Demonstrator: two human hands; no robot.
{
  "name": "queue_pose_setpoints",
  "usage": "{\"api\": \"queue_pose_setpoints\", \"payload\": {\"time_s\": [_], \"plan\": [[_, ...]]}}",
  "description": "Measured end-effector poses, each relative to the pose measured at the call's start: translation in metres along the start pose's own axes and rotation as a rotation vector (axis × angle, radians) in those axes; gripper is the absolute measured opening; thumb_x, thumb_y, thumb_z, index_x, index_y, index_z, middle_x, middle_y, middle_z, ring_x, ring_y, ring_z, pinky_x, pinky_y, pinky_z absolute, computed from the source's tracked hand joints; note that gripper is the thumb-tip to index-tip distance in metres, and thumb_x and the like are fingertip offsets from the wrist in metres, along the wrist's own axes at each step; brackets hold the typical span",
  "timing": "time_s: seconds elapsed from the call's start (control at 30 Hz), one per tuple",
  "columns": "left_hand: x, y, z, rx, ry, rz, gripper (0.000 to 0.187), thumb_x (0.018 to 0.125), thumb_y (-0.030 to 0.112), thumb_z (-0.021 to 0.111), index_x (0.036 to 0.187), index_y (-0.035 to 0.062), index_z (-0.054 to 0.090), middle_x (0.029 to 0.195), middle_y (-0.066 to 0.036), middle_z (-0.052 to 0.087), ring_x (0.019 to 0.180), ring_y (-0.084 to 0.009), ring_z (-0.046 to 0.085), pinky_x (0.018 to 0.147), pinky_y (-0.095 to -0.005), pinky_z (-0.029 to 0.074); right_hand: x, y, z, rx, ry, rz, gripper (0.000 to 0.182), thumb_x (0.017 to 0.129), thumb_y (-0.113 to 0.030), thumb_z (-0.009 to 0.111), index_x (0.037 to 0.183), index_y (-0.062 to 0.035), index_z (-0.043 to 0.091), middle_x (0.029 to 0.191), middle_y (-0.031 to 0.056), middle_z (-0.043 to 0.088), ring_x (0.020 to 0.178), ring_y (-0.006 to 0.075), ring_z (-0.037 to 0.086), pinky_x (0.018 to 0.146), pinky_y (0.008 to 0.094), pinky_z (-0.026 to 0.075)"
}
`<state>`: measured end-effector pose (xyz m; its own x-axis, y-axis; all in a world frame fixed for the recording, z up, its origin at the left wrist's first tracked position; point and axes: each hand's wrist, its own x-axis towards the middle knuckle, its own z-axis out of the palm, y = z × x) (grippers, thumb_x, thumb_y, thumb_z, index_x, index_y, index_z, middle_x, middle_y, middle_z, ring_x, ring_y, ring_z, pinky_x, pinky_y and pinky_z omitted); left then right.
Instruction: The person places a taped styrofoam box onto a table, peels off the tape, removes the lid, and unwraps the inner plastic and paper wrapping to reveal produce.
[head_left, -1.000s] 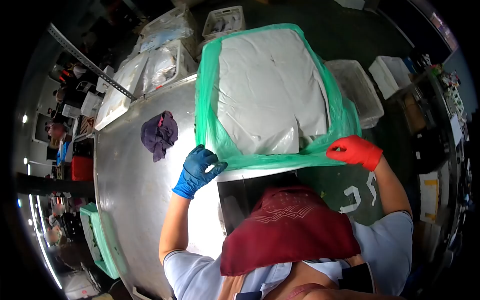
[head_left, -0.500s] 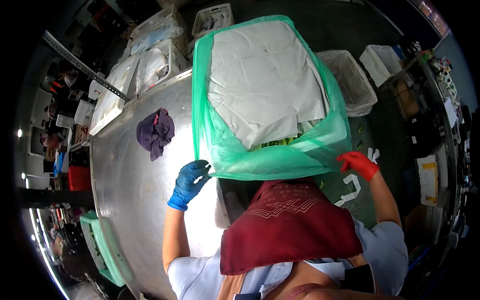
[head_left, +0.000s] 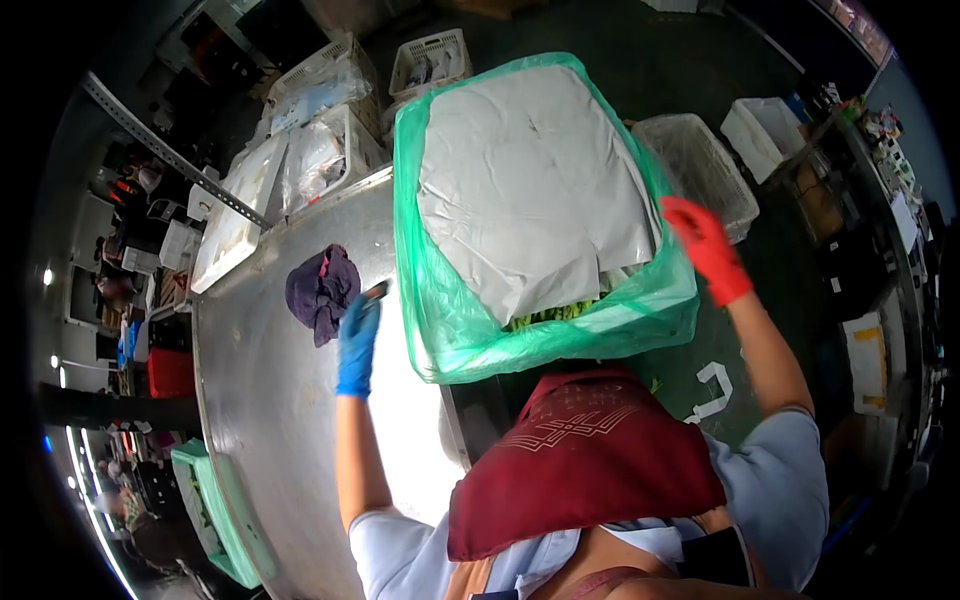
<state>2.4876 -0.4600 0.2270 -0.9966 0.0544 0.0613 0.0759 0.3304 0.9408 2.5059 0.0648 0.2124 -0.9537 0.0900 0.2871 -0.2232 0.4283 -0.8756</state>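
A large bundle in a green plastic bag [head_left: 440, 350] sits at the table's edge before me, with a white paper sheet [head_left: 520, 180] spread over its top. Green leafy vegetables [head_left: 555, 314] show under the sheet's near edge. My left hand [head_left: 358, 345], in a blue glove with a dark patch at the fingertips, is held over the table left of the bag, apart from it, fingers stretched forward. My right hand [head_left: 708, 245], in a red glove, is at the bag's right side, its fingers outstretched and somewhat blurred against the green rim.
A crumpled purple cloth [head_left: 324, 292] lies on the metal table [head_left: 270, 420] beyond my left hand. White crates [head_left: 350, 140] stand at the back left, and a lined crate [head_left: 705, 160] stands behind the bag's right side. White strips [head_left: 712, 392] litter the floor.
My left hand has left the bag's near left corner and moved left and forward. My right hand has moved forward along the bag's right side. The near bag edge hangs looser.
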Motion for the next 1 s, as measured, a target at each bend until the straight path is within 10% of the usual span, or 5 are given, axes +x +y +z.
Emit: {"api": "queue_pose_setpoints", "payload": {"time_s": [0.23, 0.33, 0.57, 0.83, 1.0], "plan": [[0.045, 0.07, 0.199, 0.897, -0.398, 0.7, 0.058, 0.072, 0.043, 0.065, 0.113, 0.0046, 0.051, 0.139, -0.018, 0.032, 0.127, -0.0357, 0.033, 0.096, -0.0458, 0.035, 0.032, -0.032, 0.056, -0.752, -0.524, -0.285, 0.076, 0.073, -0.038, 0.065, 0.137, -0.0118, 0.033, 0.14, 0.0176, 0.03, 0.132, 0.0315, 0.022, 0.103, 0.0518, 0.018], [0.066, 0.038, 0.217, 0.793, -0.333, 0.781, 0.045, 0.074, 0.019, 0.068, 0.114, 0.0045, 0.054, 0.13, -0.015, 0.045, 0.118, -0.0326, 0.045, 0.097, -0.038, 0.038, 0.044, 0.003, 0.044, -0.548, -0.391, -0.406, 0.036, 0.076, -0.021, 0.064, 0.108, -0.0051, 0.058, 0.121, 0.0139, 0.051, 0.117, 0.0259, 0.044, 0.092, 0.041, 0.036], [0.065, 0.058, 0.14, -0.296, 0.262, -0.016, 0.008, 0.087, 0.009, 0.058, 0.094, 0.0064, 0.061, 0.082, 0.005, 0.055, 0.074, -0.0041, 0.048, 0.067, -0.0195, 0.041, 0.08, 0.002, 0.04, 0.066, -0.131, -0.318, 0.009, 0.079, 0.002, 0.059, 0.087, 0.0016, 0.061, 0.086, 0.0125, 0.064, 0.069, 0.0216, 0.062, 0.059, 0.0275, 0.048], [0.011, -0.065, 0.039, -1.362, 0.678, -0.232, 0.03, 0.09, 0.021, 0.052, 0.114, 0.0035, 0.054, 0.112, -0.011, 0.059, 0.106, -0.0247, 0.054, 0.096, -0.0376, 0.04, 0.065, 0.166, -0.009, 0.624, 0.487, 0.332, 0.023, 0.087, -0.015, 0.056, 0.107, -0.0034, 0.059, 0.102, 0.0052, 0.061, 0.093, 0.0148, 0.055, 0.083, 0.027, 0.044], [-0.01, -0.091, 0.022, -0.721, 1.07, -0.458, 0.02, 0.088, 0.019, 0.056, 0.105, 0.007, 0.057, 0.102, -0.008, 0.059, 0.096, -0.0153, 0.055, 0.083, -0.0304, 0.043, 0.004, 0.206, -0.019, 0.463, 0.125, 0.864, 0.035, 0.089, -0.021, 0.051, 0.12, -0.005, 0.052, 0.117, 0.008, 0.056, 0.105, 0.023, 0.052, 0.093, 0.033, 0.038]]}}
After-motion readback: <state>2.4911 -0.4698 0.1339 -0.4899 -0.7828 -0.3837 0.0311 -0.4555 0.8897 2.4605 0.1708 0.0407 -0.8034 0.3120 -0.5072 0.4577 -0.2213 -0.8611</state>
